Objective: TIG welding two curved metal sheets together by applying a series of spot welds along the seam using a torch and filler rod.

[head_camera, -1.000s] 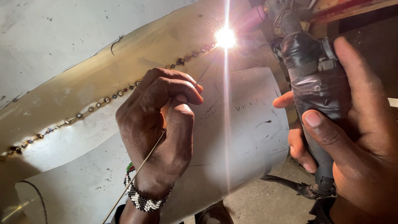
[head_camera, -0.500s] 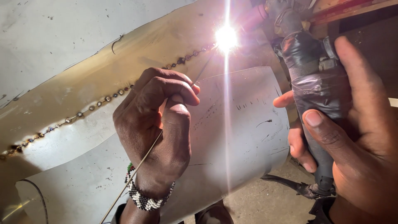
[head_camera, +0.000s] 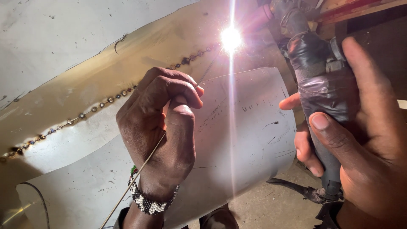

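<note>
Two bare hands worked over curved, dull grey sheet metal [head_camera: 85, 89], scratched and joined by a beaded seam [head_camera: 106, 101] running from its lower left edge up toward its upper right. The left hand [head_camera: 163, 127], a beaded bracelet [head_camera: 148, 203] at its wrist, was closed, pinching a thin wire rod [head_camera: 140, 169] whose tip reached the white glare [head_camera: 231, 39] at the seam's end. The right hand [head_camera: 360, 144] was wrapped around a torch [head_camera: 322, 80] bound in wrinkled black tape.

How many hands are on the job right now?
2. Left hand pinches the filler rod mid-frame; right hand grips the taped torch at right.
</note>
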